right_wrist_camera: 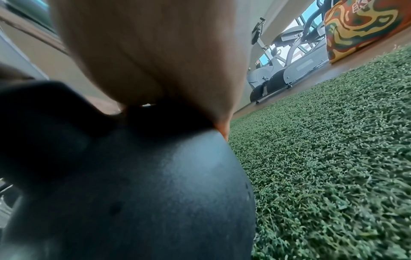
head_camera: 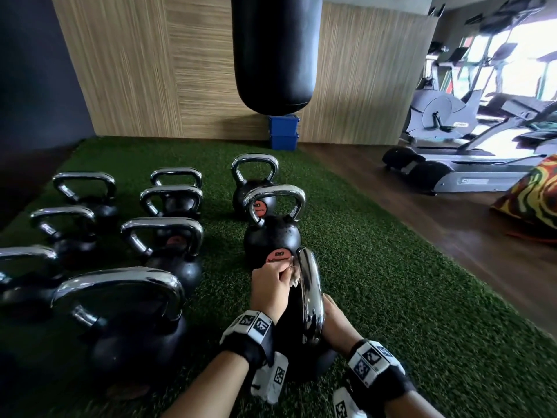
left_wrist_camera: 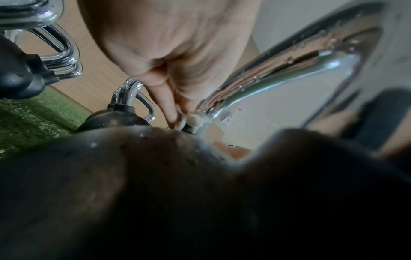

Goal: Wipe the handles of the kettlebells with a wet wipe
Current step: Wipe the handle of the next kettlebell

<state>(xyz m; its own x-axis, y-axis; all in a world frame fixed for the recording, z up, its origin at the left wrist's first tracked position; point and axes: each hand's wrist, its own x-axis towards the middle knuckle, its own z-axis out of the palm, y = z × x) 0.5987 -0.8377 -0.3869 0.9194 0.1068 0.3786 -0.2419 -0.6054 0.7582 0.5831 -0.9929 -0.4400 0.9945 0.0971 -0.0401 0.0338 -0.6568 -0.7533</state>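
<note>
The nearest black kettlebell stands on the turf right in front of me, its chrome handle seen edge-on. My left hand pinches a small white wet wipe against the far end of that handle. In the left wrist view the fingertips press the wipe onto the handle where it meets the body; droplets sit on the chrome. My right hand lies against the right side of the kettlebell, its fingers hidden behind the handle. The right wrist view shows only palm over the dark body.
Several more chrome-handled kettlebells stand in rows to the left and ahead on the green turf. A black punching bag hangs ahead over a blue box. Treadmills and a colourful cushion are on the right.
</note>
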